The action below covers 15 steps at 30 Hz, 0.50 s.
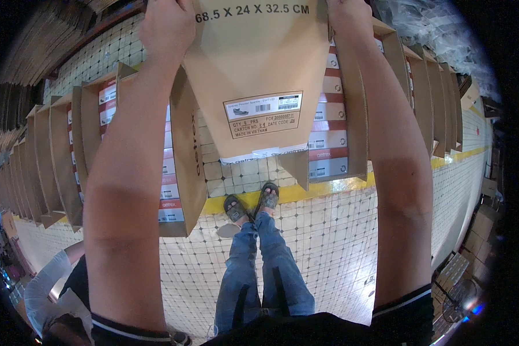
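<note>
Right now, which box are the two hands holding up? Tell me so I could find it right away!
Start at the tiled floor with its yellow stripe, where open cartons stand in a row, packed with red-and-white shoe boxes. In the gap in that row, the left hand and right hand grip a brown cardboard box. It alone is lifted and shut, showing a plain side with one white label.

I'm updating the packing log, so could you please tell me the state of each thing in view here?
Held carton: lifted off the floor, flaps at its near end hanging open, gripped on both sides.
Left hand: grip closed on the carton's left edge.
Right hand: grip closed on the carton's right edge.
Floor cartons: standing in a row, tops open.
Shoe boxes: lids shut, stacked inside the open cartons.
</note>
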Tool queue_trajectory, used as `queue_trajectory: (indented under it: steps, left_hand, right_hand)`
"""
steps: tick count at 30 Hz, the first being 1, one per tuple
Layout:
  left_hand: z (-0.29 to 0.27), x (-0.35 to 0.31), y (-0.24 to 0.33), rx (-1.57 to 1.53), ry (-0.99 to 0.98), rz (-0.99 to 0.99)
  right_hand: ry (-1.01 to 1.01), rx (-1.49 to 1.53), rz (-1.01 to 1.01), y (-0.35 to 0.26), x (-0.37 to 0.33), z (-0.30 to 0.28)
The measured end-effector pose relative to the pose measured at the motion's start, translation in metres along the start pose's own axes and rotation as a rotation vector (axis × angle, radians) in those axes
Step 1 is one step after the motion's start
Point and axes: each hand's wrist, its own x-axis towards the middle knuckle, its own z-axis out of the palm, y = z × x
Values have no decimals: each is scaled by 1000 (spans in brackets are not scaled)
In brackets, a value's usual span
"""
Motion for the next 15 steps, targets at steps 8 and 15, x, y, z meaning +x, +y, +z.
queue_trajectory:
  steps: [8, 15]
  left_hand:
    - [-74, -167, 10, -48, -251, -147]
    - [-170, -413, 23, -55, -844, -470]
  right_hand:
    - [-162, 0, 134, 19, -183, -36]
    - [-528, 207, 759, 29, -467, -31]
